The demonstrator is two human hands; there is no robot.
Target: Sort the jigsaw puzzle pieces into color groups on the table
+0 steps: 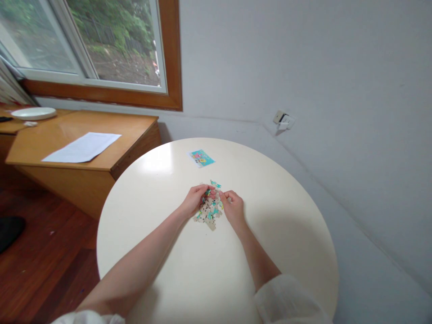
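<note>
A pale wall (320, 58) fills the back and right of the view. In front of it stands a round cream table (202, 274), glossy with light at its far left. To the left are a wooden desk (135, 130) and, above it, a window (114, 45) framed in brown wood. On the desk lie a sheet of paper (83, 147) and, farther left, a white plate (33, 113). 2 bare hands work at a heap of puzzle pieces (209, 213) on the table: the left hand (195, 200) curls over its left side, fingers bent and narrow; the right hand (235, 207) is at its right side, thumb and fingertips drawn close. Whether either pinches a piece, I cannot tell. The heap, cream, teal and pink, lies between them. Beyond it, well apart, 1 picture card (202, 158) lies flat.
</note>
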